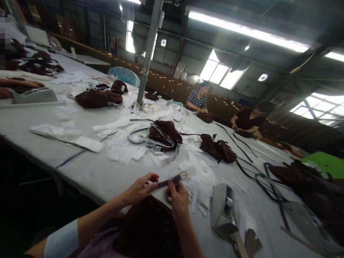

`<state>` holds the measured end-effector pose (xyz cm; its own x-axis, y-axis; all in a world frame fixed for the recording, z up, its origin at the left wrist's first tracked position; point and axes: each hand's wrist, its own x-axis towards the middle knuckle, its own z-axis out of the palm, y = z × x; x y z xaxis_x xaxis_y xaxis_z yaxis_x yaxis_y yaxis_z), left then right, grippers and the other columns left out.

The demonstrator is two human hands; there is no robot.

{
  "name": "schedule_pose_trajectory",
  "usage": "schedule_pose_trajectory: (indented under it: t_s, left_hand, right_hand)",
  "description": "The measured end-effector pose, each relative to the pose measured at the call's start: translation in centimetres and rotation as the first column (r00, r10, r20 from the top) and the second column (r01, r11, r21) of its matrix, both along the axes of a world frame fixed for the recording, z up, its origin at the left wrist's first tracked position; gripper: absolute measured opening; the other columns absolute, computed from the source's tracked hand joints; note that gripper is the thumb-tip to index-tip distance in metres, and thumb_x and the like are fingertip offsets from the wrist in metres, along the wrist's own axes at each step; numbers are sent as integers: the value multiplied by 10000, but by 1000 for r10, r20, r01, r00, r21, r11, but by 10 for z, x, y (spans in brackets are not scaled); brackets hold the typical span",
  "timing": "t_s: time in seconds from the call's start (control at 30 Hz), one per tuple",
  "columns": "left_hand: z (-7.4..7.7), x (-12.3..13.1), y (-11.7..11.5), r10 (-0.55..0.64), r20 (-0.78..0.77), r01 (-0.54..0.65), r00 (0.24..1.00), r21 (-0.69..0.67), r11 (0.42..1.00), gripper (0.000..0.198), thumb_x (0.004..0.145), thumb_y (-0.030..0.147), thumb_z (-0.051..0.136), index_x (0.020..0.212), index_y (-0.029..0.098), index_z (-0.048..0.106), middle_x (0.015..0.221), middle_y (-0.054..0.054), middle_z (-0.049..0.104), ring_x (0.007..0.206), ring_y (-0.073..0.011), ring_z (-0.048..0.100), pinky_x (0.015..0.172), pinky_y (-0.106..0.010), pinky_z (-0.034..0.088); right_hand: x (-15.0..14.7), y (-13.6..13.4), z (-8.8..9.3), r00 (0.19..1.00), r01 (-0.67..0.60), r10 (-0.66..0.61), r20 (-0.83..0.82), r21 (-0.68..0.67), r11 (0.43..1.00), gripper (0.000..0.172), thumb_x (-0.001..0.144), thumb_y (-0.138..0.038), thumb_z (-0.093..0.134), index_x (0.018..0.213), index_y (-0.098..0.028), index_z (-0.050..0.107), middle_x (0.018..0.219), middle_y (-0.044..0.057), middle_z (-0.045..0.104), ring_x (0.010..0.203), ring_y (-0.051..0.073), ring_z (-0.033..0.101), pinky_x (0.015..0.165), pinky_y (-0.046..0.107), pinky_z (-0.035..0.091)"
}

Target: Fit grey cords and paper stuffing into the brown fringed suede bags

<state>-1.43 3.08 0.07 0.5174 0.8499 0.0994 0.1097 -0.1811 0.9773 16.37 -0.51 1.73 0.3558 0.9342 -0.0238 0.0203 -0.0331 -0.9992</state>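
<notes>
A dark strap [162,183] with a metal buckle [183,175] at its far end stretches between my two hands, above the near edge of the table. My right hand [177,196] pinches it just below the buckle, thumb on top. At the strap's other end, my left hand [142,189] has its thumb and fingers around it, with the index finger raised. Below both hands a dark brown bag [150,229] rests against my body; its lower part is in shadow. A grey tape dispenser [223,211] stands right of my right hand.
Brown bags [165,134] with long straps lie across the white table [88,168] among white paper and plastic scraps [120,150]. A metal post [149,53] rises from the table. Two people [197,100] sit opposite; another person's hand [32,84] is at far left beside a second dispenser [36,96].
</notes>
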Motion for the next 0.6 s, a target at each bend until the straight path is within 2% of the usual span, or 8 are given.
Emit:
schedule_pose_trajectory:
  t_s: [0.07,0.1,0.17,0.23,0.33,0.43,0.5,0.6]
  left_hand:
    - [-20,-14,8,19,-105,-23,994,-36,999,508,810,421,572,1246,183,472,1219,-102,542,1012,-210,526,838,-305,421]
    - [-31,-22,10,-28,-136,21,990,-54,998,531,783,424,605,1244,190,483,1227,-96,536,1006,-208,525,838,-302,423]
    - [-50,-33,9,-117,-145,108,982,-64,992,437,779,409,604,1151,185,554,1134,-70,573,951,-189,532,818,-282,428]
    - [-61,-35,4,-90,-137,84,986,-48,995,298,825,384,528,1015,166,600,979,-43,599,857,-164,531,761,-256,429]
    - [-60,-23,-2,18,-139,-21,990,-21,1000,243,864,340,436,886,157,595,842,-18,595,762,-146,513,708,-242,417]
    - [-50,-11,-4,10,-140,-11,990,-11,1000,224,862,307,421,850,165,593,816,-10,605,759,-155,524,724,-250,418]
    - [-47,-7,-2,1,-126,-5,992,-27,1000,227,863,311,428,884,170,604,857,-17,626,800,-172,545,755,-264,423]
    - [-55,-10,0,2,-42,-6,999,-86,996,246,867,357,461,960,177,600,896,-26,633,834,-179,555,779,-279,435]
  right_hand:
    - [7,6,-3,998,60,-60,-13,-3,998,368,704,-530,678,800,-192,570,501,-71,546,433,93,471,450,219,374]
    - [9,9,-5,997,74,-74,-12,-17,997,394,708,-544,668,849,-192,563,497,-68,559,431,98,484,451,220,383]
    - [10,16,-6,997,80,-79,11,-44,996,443,730,-571,631,934,-187,546,486,-61,571,426,113,514,443,223,395]
    - [7,23,-4,996,80,-78,39,-46,996,472,738,-570,622,992,-183,528,522,-50,597,458,131,564,453,229,419]
    - [0,30,2,997,48,-50,56,29,998,573,703,-489,698,1135,-190,468,752,9,696,654,165,663,595,257,500]
    - [-10,30,7,999,-35,34,23,48,998,731,663,-393,756,1252,-197,370,957,69,715,808,192,681,736,300,523]
    - [-18,25,4,996,-88,88,7,27,996,740,674,-365,750,1274,-196,351,951,66,719,811,198,685,757,318,526]
    - [-30,16,-10,989,-146,146,5,15,989,683,722,-367,704,1285,-191,361,872,43,726,779,205,690,730,321,531]
